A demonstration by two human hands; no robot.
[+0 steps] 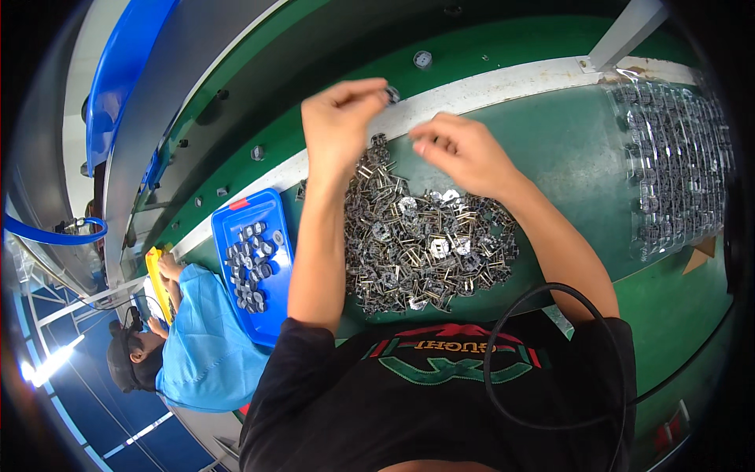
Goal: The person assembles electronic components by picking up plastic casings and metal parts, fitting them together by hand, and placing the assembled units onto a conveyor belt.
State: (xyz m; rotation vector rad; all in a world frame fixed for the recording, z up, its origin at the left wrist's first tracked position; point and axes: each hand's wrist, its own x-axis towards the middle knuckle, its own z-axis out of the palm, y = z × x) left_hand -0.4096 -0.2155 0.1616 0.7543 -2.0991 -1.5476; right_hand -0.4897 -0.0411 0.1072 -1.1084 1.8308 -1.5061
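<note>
My left hand [340,122] is raised over the white rail at the far edge of the bench. Its thumb and fingers pinch a small dark round part [392,95], partly hidden and blurred. To its right hovers my right hand [464,153], fingers curled in and thumb pressed near them. Whether anything sits between those fingertips is too small to make out. Below both hands lies a big heap of small dark round parts with metal pins [429,244], some showing shiny silver faces.
Left of the heap, a blue tray [285,275] holds several small dark round pieces. Clear plastic blister trays [676,165] full of parts lie at the right. Beyond the white rail [503,85], scattered pieces rest on a green conveyor belt [346,59]. A co-worker in blue [208,338] sits at the left.
</note>
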